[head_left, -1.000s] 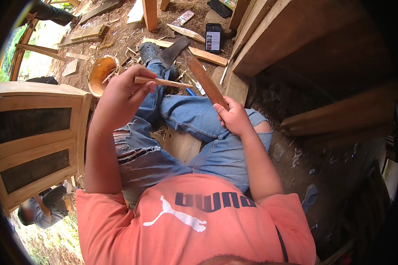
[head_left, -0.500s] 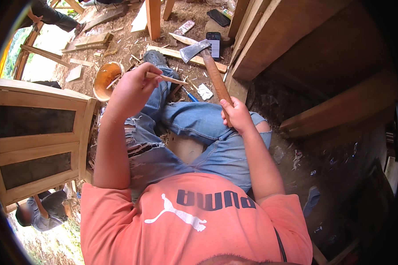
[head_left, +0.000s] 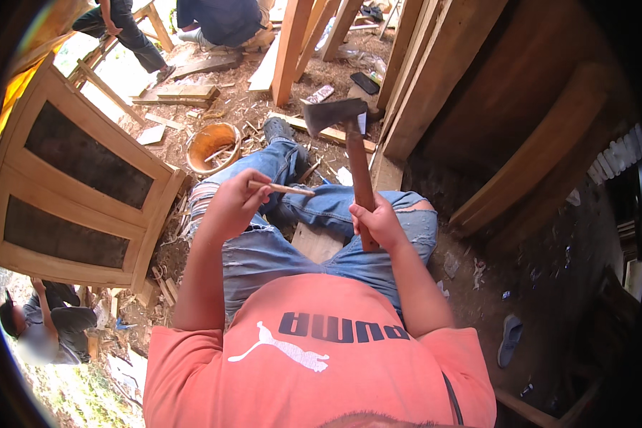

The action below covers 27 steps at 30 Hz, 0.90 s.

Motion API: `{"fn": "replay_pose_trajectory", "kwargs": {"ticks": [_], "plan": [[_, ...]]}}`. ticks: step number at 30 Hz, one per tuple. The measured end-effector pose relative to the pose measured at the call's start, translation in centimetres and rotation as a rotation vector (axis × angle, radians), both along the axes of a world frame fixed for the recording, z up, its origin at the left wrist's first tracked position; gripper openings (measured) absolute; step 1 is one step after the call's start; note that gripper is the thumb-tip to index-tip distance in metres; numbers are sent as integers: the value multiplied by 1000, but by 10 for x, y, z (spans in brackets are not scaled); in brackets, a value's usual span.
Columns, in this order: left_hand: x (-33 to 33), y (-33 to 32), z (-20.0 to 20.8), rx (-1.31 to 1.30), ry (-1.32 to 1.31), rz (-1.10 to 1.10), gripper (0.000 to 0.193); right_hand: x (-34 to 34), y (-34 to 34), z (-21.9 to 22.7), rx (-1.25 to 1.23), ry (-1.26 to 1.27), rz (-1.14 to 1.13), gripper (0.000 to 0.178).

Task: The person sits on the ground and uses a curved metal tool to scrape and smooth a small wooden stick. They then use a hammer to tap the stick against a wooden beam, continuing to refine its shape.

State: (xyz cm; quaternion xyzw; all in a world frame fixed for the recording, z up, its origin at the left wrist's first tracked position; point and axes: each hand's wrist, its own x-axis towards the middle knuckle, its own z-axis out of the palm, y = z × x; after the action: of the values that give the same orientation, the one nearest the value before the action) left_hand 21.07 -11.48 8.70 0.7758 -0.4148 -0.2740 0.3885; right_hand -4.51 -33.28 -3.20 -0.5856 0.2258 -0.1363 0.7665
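My left hand is closed around one end of a thin, pale wooden stick. The stick's free end points right, above my jeans. In my right hand is the lower part of a hatchet's wooden handle. The hatchet stands nearly upright over my right thigh, its dark metal head at the top with the blade toward the left. A gap separates blade and stick. Behind the head, a pale rectangle shows, mostly hidden.
An orange-brown bucket holding wood pieces stands ahead. A panelled wooden frame leans at left; thick timbers rise at right. Wood scraps litter the ground near a black phone. A shoe lies right. Other people are at far left and ahead.
My left hand has come down and nearer my lap with the stick. The hatchet is held more upright, its head turned and nearer the view. My head view has shifted, showing more ahead.
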Motion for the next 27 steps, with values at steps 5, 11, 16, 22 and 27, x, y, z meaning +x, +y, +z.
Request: {"fn": "replay_pose_trajectory", "kwargs": {"ticks": [5,11,16,22,27], "plan": [[0,47,-8,-46,211,149,19,-27,28,11,-51,138,-116,23],[10,59,-28,-180,143,100,18,-80,30,40,-143,205,-299,19],[40,35,-35,-201,-5,-10,19,-110,34,50,-45,195,-470,24],[64,-25,-39,-244,-141,-142,21,-104,27,87,-68,304,-574,24],[100,-80,-29,-198,-265,-248,22,-35,2,125,-117,309,-506,23]]}}
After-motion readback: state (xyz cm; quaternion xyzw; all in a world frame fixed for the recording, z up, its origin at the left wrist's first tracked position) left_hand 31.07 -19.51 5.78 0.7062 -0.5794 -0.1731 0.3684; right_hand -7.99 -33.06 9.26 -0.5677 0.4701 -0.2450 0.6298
